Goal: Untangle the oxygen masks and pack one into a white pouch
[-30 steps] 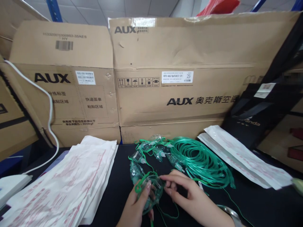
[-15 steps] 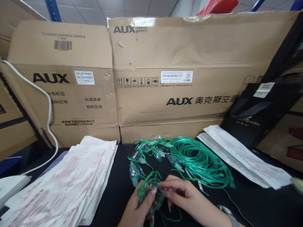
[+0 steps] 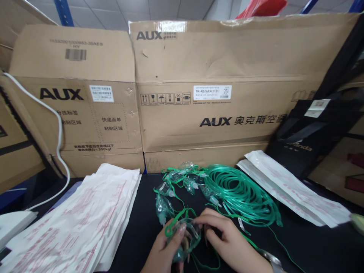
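Note:
A clear green-tinted oxygen mask [image 3: 193, 239] is gripped in my left hand [image 3: 166, 246], its thumb pressed on the near side and a green elastic strap [image 3: 179, 216] looped over the top. My right hand [image 3: 224, 233] pinches at the mask's right rim; exactly what lies between its fingertips is partly hidden. More green strap trails below the hands. Just beyond them, several other clear masks [image 3: 190, 184] with straps lie in a loose group. Beside these sits a big coil of green tubing [image 3: 241, 193].
White printed paper pouches [image 3: 76, 216] are stacked at the left, and more pouches [image 3: 292, 193] lie at the right. Cardboard boxes [image 3: 210, 140] wall off the back of the black table [image 3: 129, 242]. A white cable [image 3: 60, 140] hangs at left; a black bag [image 3: 301, 132] leans at right.
The held mask has tilted and shifted slightly right and down, turning its opening more into view. My right fingers have moved a little along its rim. The surrounding items stay put.

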`<state>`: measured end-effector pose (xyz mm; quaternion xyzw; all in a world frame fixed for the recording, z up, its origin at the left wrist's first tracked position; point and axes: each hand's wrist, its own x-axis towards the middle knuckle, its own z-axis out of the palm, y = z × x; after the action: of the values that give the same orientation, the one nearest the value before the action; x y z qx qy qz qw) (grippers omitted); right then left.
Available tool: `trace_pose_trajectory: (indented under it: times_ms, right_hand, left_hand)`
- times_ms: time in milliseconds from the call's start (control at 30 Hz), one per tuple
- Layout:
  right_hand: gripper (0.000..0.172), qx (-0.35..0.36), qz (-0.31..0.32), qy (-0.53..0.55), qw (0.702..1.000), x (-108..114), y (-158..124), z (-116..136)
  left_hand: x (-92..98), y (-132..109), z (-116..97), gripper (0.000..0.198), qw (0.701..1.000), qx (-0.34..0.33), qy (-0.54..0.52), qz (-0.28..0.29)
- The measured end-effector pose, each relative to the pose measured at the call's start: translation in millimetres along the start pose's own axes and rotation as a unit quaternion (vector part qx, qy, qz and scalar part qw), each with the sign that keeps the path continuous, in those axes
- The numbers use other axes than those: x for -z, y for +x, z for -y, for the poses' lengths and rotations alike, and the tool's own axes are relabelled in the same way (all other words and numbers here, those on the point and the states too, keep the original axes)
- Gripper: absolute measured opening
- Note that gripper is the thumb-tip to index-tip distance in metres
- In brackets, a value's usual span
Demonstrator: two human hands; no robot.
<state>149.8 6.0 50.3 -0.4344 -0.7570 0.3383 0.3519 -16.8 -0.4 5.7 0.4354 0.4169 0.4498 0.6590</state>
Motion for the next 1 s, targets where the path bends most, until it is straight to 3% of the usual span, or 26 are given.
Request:
trace_pose_trajectory:
  times_ms: [167, 433, 667, 833, 1000]
  right_hand:
    - [0.03, -0.001, 0.022, 0.057, 0.998, 6.7, 2.0, 0.8]
    - [0.025, -0.004, 0.055, 0.077, 0.996, 7.1, 1.5, 3.1]
    - [0.026, 0.017, 0.055, 0.077, 0.995, 5.4, -0.2, -2.4]
    - [0.028, 0.027, 0.042, 0.069, 0.996, 3.3, -0.8, -0.4]
    - [0.033, 0.035, 0.02, 0.028, 0.999, 0.5, -4.6, 8.3]
  left_hand:
    - [-0.8, -1.2, -0.1, 0.043, 0.999, -0.025, 0.001, -0.029]
    - [0.3, -1.8, 2.0, 0.042, 0.994, -0.084, 0.056, 0.044]
    - [3.3, -2.1, 4.5, 0.033, 0.994, -0.084, 0.048, 0.057]
    - [2.4, -2.8, 4.3, 0.031, 0.993, -0.098, 0.045, 0.039]
    - [3.8, 0.7, 6.2, 0.035, 0.998, -0.067, 0.017, -0.005]
